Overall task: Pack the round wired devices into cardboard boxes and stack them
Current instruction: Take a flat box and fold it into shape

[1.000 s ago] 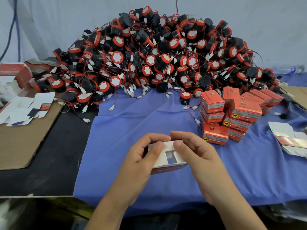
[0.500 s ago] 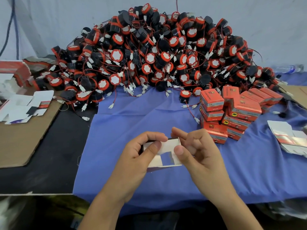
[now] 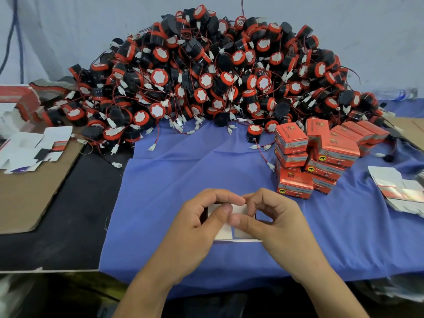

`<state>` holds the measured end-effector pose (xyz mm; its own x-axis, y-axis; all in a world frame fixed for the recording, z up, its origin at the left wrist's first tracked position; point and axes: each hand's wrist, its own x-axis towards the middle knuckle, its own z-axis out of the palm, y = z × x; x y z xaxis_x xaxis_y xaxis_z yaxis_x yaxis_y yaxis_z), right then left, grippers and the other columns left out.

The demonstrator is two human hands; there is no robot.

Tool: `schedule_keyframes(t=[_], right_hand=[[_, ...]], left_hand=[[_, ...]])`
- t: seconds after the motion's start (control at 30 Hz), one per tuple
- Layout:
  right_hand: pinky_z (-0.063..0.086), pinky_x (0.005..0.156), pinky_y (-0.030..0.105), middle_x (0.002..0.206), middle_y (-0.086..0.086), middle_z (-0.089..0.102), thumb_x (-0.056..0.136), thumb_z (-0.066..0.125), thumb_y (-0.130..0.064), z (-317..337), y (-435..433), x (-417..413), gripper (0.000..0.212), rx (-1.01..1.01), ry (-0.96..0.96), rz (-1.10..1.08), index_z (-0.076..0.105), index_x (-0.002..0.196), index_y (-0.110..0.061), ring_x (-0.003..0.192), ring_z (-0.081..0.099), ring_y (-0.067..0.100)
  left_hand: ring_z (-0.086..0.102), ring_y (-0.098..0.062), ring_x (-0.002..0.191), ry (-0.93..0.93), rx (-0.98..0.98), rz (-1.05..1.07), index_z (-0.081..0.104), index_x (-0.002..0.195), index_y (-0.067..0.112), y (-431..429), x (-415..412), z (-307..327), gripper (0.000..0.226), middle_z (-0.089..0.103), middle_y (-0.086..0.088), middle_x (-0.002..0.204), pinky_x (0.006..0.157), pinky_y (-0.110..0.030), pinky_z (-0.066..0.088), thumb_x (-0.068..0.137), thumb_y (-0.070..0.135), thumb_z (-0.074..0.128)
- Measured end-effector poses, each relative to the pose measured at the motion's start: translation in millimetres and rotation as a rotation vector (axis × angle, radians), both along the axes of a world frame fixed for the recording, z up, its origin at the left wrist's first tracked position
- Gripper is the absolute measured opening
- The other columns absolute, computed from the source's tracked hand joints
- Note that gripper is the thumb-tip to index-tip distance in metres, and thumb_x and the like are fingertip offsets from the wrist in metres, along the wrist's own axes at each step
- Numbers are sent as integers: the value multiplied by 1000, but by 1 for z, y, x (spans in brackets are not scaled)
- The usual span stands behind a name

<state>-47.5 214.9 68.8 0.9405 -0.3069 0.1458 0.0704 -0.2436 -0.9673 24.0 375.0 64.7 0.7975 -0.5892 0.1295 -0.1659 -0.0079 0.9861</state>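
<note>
A small cardboard box [image 3: 226, 232], white inside, is held between my left hand [image 3: 195, 226] and my right hand [image 3: 277, 219] just above the blue cloth [image 3: 183, 180] near the table's front edge. Both thumbs press on its white flaps; most of the box is hidden by my fingers. Behind it rises a big heap of round black-and-red wired devices [image 3: 218, 72] with white connectors. One device [image 3: 253, 133] sits apart at the heap's front edge. A stack of closed orange boxes [image 3: 316, 157] stands at the right.
Flat unfolded box blanks lie at the left [image 3: 34, 148] on brown cardboard [image 3: 29, 196] and at the right edge [image 3: 401, 191]. A bundle of red blanks [image 3: 18, 104] sits far left. Black tabletop [image 3: 75, 214] shows beside the cloth. A grey wall stands behind the heap.
Both hands have turned the box and closed in over it, with thumbs now meeting on its white flaps. The heap and the stacked boxes have not moved.
</note>
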Motion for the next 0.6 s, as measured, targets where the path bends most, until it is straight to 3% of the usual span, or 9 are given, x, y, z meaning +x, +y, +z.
schedule_keyframes(t=[0.07, 0.13, 0.2, 0.27, 0.33, 0.43, 0.5, 0.6], right_hand=[[55, 80, 29, 110, -2, 75, 89, 71, -51, 2, 2, -2, 28, -39, -47, 7, 67, 77, -26, 110, 68, 16], [53, 93, 30, 125, -3, 71, 92, 56, -70, 3, 1, -7, 49, -9, -77, 91, 71, 91, -23, 128, 61, 15], [51, 103, 38, 141, -4, 62, 84, 63, -75, 2, -1, -13, 61, 81, -48, 183, 71, 100, -17, 141, 50, 15], [49, 107, 44, 148, -5, 57, 78, 79, -63, 2, 2, -15, 48, 105, -35, 200, 70, 97, -19, 143, 48, 16], [50, 106, 51, 143, -3, 62, 78, 83, -46, -1, 6, -12, 33, 125, -68, 122, 69, 88, -17, 138, 54, 18], [55, 95, 38, 136, 0, 67, 83, 81, -21, -5, 13, -8, 19, 262, -149, 50, 67, 95, -16, 126, 63, 18], [56, 89, 30, 133, 7, 68, 82, 76, -7, -6, 17, -7, 32, 387, -202, 45, 61, 109, -13, 117, 68, 20], [56, 92, 27, 135, 3, 68, 79, 79, 5, -6, 19, -7, 44, 428, -224, 28, 59, 116, -7, 118, 69, 19]], left_hand=[[71, -12, 95, 48, -31, 53, 77, 99, 33, 0, 1, 0, 30, 76, 8, 105, 83, -35, 61, 104, 11, 56], [71, -13, 87, 138, -97, 96, 78, 97, 30, 2, 2, 1, 29, 76, 7, 98, 72, -31, 62, 104, 12, 57], [72, -17, 87, 191, -135, 103, 79, 99, 28, 4, 3, 1, 27, 75, 5, 96, 69, -33, 63, 103, 13, 57], [73, -24, 95, 184, -134, 84, 77, 101, 29, 4, 2, 1, 23, 75, 3, 101, 72, -37, 64, 103, 19, 57], [74, -23, 101, 185, -167, 45, 76, 104, 29, 3, -1, 2, 21, 74, 4, 107, 74, -35, 64, 103, 33, 55], [71, -15, 107, 91, -179, 23, 73, 108, 33, 2, -4, 5, 31, 73, 7, 115, 83, -30, 60, 99, 55, 54], [67, -10, 113, 0, -199, -20, 70, 113, 31, 2, -6, 7, 28, 71, 10, 119, 87, -22, 55, 92, 45, 58], [60, -22, 128, -88, -186, -86, 65, 123, 29, 1, -9, 5, 38, 65, -1, 130, 95, -26, 54, 87, 20, 59]])
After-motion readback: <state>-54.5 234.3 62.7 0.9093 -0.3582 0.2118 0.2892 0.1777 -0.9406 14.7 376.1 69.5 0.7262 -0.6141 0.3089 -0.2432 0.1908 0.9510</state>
